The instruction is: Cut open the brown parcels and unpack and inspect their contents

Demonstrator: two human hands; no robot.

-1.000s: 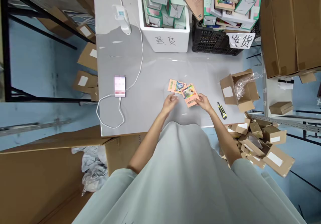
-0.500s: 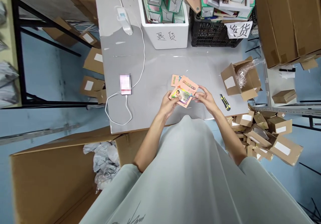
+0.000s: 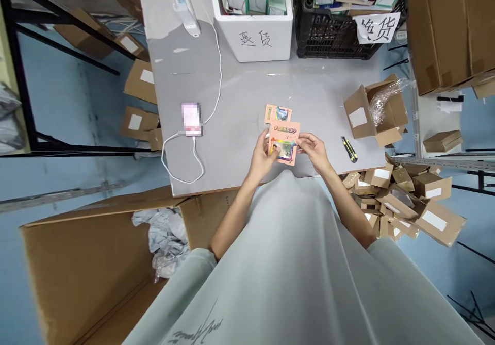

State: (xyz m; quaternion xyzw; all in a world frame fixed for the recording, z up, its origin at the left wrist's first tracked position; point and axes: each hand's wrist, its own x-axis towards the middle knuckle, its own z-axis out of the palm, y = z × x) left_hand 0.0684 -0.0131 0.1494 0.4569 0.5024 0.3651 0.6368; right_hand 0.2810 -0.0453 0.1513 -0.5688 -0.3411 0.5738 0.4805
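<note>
Facing upward near the table's (image 3: 240, 89) front edge, an orange booklet (image 3: 284, 130) is gripped between thumb and fingers of the left hand (image 3: 262, 155) and held at its right side by the right hand (image 3: 316, 153). Just beyond, a second booklet (image 3: 277, 113) is laid; a cutter (image 3: 349, 149) is placed by the front right corner.

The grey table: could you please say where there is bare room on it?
Bare: the patch between the white cable and the lying booklet, and another from that booklet to the open carton. Crowded: the far side, with white bin and black crate, and the near middle, around the held booklet.
</note>
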